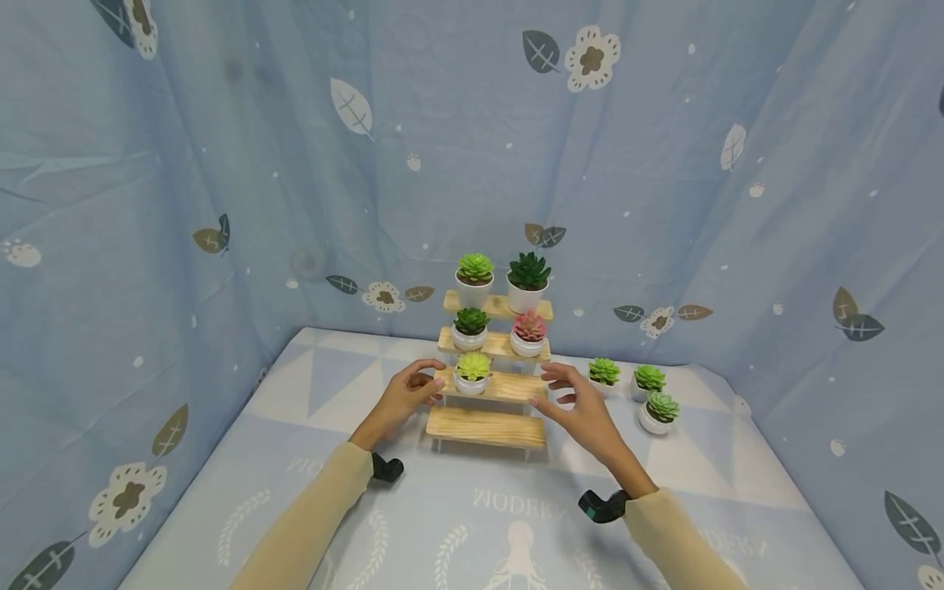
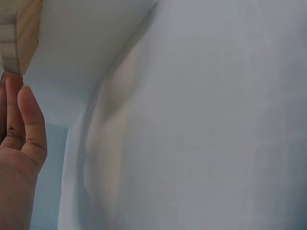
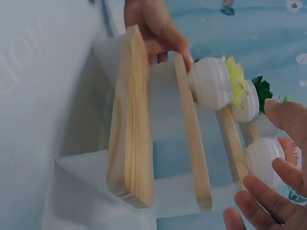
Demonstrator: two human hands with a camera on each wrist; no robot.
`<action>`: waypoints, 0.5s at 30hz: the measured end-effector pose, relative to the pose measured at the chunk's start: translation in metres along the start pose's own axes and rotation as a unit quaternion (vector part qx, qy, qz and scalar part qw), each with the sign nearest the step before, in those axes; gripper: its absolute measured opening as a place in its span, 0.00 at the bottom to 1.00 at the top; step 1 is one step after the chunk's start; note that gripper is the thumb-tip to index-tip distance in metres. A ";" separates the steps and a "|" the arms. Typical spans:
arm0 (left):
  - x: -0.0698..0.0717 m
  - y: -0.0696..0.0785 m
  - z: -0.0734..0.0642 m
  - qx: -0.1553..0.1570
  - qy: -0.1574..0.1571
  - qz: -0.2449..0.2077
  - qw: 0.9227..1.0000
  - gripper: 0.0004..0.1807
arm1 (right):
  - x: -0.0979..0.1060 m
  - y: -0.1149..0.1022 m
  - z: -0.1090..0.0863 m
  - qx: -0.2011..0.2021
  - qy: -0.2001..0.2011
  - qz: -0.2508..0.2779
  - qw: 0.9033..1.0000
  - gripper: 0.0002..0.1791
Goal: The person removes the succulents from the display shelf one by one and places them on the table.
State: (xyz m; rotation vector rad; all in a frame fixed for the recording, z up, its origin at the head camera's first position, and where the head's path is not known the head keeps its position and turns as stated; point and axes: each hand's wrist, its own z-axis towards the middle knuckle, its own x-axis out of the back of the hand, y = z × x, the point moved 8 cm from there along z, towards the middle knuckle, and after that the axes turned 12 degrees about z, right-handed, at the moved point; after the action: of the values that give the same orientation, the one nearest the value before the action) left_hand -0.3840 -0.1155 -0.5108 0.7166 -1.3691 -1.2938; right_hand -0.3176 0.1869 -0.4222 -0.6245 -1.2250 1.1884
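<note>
A tiered wooden stand (image 1: pixel 487 426) with white supports holds several potted artificial succulents. My left hand (image 1: pixel 406 397) is at the left end of the third tier down, fingers bent loosely, its thumb close to the white pot of a yellow-green succulent (image 1: pixel 472 373). In the left wrist view its fingertips meet or nearly meet a wooden shelf corner (image 2: pixel 26 38). My right hand (image 1: pixel 583 410) hovers by that tier's right end, fingers spread and nothing between them. Above are a dark green succulent (image 1: pixel 470 324) and a pink succulent (image 1: pixel 529 328); a light green succulent (image 1: pixel 474 270) and a larger dark green succulent (image 1: pixel 528 274) top the stand.
Right of the stand, three green potted succulents (image 1: pixel 656 410) stand grouped on the patterned tablecloth (image 1: pixel 413 524), close to my right hand. A blue floral curtain (image 1: pixel 442 123) hangs behind and at both sides. Dark wrist devices (image 1: pixel 605 506) sit by both cuffs.
</note>
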 end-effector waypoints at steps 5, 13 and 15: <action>0.000 0.000 0.000 0.003 0.002 -0.003 1.000 0.22 | -0.007 -0.004 0.003 0.009 -0.011 0.015 1.000 0.32; -0.001 0.001 0.000 0.004 0.003 -0.005 1.000 0.21 | -0.020 -0.005 0.008 0.017 -0.018 0.020 0.999 0.32; -0.001 0.002 -0.001 0.002 0.002 -0.005 1.000 0.22 | -0.023 -0.005 0.009 0.016 -0.021 0.024 0.999 0.32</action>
State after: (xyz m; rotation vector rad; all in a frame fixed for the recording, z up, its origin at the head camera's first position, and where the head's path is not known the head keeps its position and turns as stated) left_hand -0.3827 -0.1144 -0.5098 0.7294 -1.3667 -1.2957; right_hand -0.3221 0.1623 -0.4238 -0.6113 -1.2297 1.2640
